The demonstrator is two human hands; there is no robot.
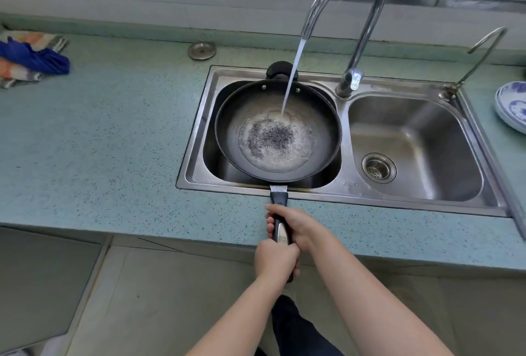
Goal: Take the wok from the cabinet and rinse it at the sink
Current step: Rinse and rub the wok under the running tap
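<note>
A black wok (318,116) with a long black handle sits over the left basin of the steel double sink (350,185). Water runs from the tall chrome faucet (367,22) into the wok and pools over its worn, speckled bottom. Both hands hold the handle, which sticks out over the counter's front edge. My right hand (296,227) grips it nearer the wok. My left hand (274,260) grips the handle's end, just behind the right hand. A small black helper handle at the wok's far rim rests at the sink's back edge.
The right basin (412,142) holds only a drain strainer. A thin second tap (481,54) stands at the sink's far right corner. A blue-and-white plate (512,108) lies at the right edge. Cloths (31,57) lie on the teal counter at far left. A metal sink plug (202,50) lies behind the sink.
</note>
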